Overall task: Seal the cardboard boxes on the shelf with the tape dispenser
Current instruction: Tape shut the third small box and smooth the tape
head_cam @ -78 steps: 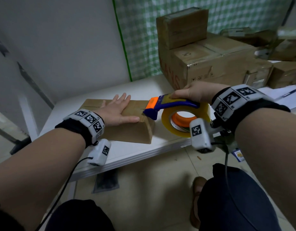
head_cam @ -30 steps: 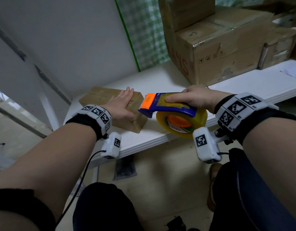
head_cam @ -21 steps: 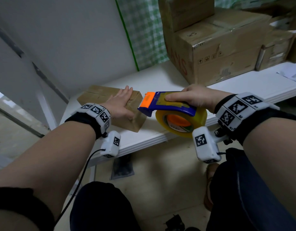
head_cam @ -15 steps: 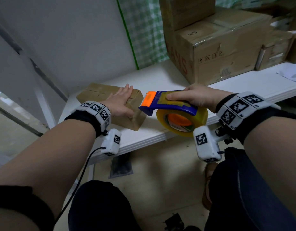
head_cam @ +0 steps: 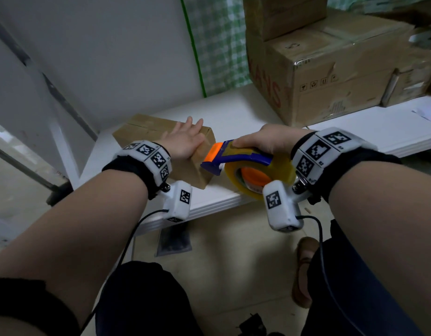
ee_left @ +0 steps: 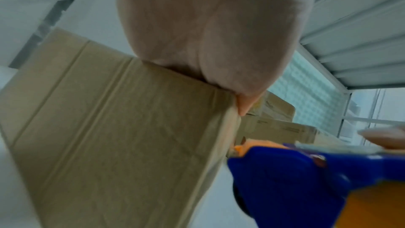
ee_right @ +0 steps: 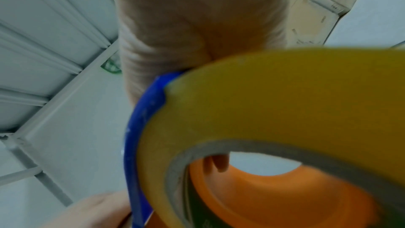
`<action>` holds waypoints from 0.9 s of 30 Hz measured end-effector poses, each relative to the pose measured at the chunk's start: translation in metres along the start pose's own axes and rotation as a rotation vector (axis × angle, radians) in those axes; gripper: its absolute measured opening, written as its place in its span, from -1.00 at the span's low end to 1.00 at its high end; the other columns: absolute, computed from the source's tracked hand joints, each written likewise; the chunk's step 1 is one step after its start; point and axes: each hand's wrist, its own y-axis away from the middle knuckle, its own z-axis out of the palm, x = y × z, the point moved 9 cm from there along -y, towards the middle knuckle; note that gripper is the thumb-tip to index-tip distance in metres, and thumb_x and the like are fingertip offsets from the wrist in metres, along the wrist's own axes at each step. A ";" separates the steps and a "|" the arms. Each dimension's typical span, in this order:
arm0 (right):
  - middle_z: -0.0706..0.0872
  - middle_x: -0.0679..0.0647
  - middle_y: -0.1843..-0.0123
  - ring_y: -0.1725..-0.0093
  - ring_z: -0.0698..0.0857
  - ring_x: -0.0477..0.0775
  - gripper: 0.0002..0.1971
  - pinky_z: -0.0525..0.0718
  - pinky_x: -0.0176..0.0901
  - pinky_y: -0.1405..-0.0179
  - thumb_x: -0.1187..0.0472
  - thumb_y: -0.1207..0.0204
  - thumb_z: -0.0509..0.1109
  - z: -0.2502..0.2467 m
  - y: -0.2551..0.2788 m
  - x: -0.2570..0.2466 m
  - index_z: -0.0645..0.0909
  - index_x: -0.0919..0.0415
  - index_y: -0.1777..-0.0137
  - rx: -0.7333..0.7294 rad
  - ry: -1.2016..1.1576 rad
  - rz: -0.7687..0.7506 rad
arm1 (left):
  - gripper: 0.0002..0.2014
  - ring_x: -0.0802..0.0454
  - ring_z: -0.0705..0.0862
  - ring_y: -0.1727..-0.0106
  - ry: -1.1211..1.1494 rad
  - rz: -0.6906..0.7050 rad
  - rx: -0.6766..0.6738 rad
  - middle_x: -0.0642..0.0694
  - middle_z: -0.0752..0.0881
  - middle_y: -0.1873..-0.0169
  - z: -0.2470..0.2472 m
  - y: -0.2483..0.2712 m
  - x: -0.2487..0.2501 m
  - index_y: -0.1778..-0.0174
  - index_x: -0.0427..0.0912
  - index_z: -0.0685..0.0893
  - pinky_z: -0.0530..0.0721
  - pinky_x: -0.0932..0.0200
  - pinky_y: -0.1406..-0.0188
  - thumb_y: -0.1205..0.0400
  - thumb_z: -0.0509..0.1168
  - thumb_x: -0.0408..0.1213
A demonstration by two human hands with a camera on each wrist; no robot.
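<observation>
A small flat cardboard box (head_cam: pixel 149 128) lies near the left end of the white shelf (head_cam: pixel 234 112). My left hand (head_cam: pixel 185 139) presses flat on its top with straight fingers; the left wrist view shows the palm (ee_left: pixel 208 32) on the box (ee_left: pixel 109 136). My right hand (head_cam: pixel 265 140) grips the blue and orange tape dispenser (head_cam: pixel 236 157), which carries a yellow tape roll (head_cam: pixel 260 175). Its orange nose touches the box's right end. In the right wrist view the roll (ee_right: pixel 274 101) fills the frame, with the blue frame (ee_right: pixel 136 127) beside it.
A big cardboard box (head_cam: pixel 331 76) with a smaller box (head_cam: pixel 282 13) on top stands at the back right of the shelf, more boxes (head_cam: pixel 413 78) beyond. Paper (head_cam: pixel 428 115) lies at the far right. A green checked cloth (head_cam: pixel 219 44) hangs behind. Below are my knees and floor.
The dispenser's nose has come left from a small gap to touch the box's right end. My left hand stays flat on the box. My head has shifted slightly.
</observation>
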 end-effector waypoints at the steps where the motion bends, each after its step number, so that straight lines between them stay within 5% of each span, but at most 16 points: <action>1: 0.64 0.06 0.28 0.29 0.59 0.03 -0.59 0.51 -0.15 0.15 -0.25 -0.48 0.33 0.001 0.000 -0.005 0.57 0.10 0.30 -0.007 0.007 0.003 | -0.47 -0.15 -0.20 -0.67 -0.016 0.010 0.015 -0.07 -0.20 -0.67 0.001 -0.001 -0.001 -0.67 0.07 -0.16 -0.12 -0.26 -0.59 -0.77 -0.20 0.00; 10: 0.58 -0.01 0.70 0.78 0.50 -0.09 -0.68 0.44 -0.46 0.74 0.01 -0.61 0.30 0.008 -0.001 -0.029 0.57 0.16 0.32 -0.094 -0.080 0.072 | -0.45 -0.13 -0.19 -0.67 -0.089 0.008 0.055 -0.06 -0.21 -0.67 0.003 -0.001 0.006 -0.66 0.11 -0.18 -0.14 -0.33 -0.56 -0.75 -0.17 0.05; 15: 0.60 0.05 0.70 0.80 0.52 -0.04 -0.63 0.44 -0.19 0.50 0.00 -0.66 0.24 0.009 0.002 -0.029 0.54 0.19 0.32 -0.103 -0.182 0.165 | -0.42 -0.14 -0.19 -0.67 -0.093 -0.003 0.062 -0.07 -0.21 -0.67 0.002 0.000 0.008 -0.66 0.10 -0.19 -0.13 -0.33 -0.58 -0.75 -0.11 0.05; 21: 0.59 0.07 0.70 0.78 0.53 -0.02 -0.62 0.47 -0.19 0.46 0.02 -0.66 0.24 0.006 0.000 -0.032 0.52 0.21 0.35 -0.069 -0.168 0.197 | -0.39 -0.16 -0.19 -0.67 -0.104 0.006 0.062 -0.07 -0.21 -0.67 0.001 0.000 0.008 -0.66 0.11 -0.17 -0.13 -0.35 -0.58 -0.73 -0.08 0.10; 27: 0.58 0.04 0.75 0.54 0.57 0.04 -0.70 0.49 -0.12 0.36 0.09 -0.64 0.27 0.000 -0.007 -0.038 0.51 0.20 0.32 -0.060 -0.101 0.187 | -0.40 -0.16 -0.18 -0.67 -0.106 0.016 0.065 -0.07 -0.20 -0.67 0.002 0.002 0.009 -0.66 0.10 -0.15 -0.14 -0.35 -0.58 -0.73 -0.09 0.08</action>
